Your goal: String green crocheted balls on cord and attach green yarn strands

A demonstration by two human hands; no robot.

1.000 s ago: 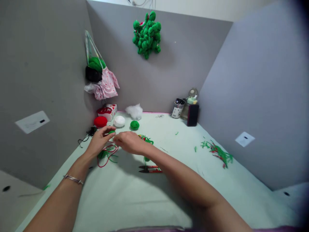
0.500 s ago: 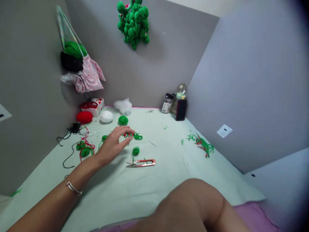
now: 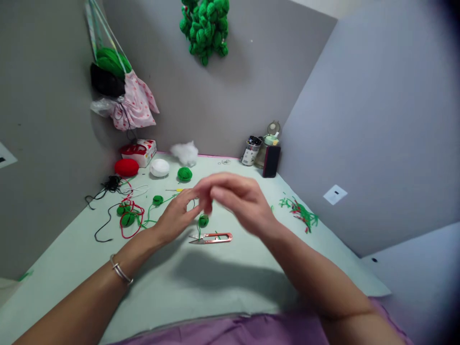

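Observation:
Two hands meet above the middle of the table. My left hand, with a silver bracelet at its wrist, has thumb and fingers curved together; its fingertips are hidden behind my right hand. My right hand is slightly blurred, its fingers bent down against the left fingertips. Anything pinched between them is hidden. Just below lies a small green crocheted ball with a loose yarn tail. Nearer me are orange-handled thread snips, blades pointing left. A yellow-handled hook lies partly behind my left hand.
Left are green crocheted balls, tangled red yarn and black cord. Behind sit red yarn, white yarn, green yarn and stuffing. Right are yarn scraps and a phone.
My right hand has come up from the lower edge to meet my left hand, covering the red and green pieces and the needle seen before. The view has tilted slightly down.

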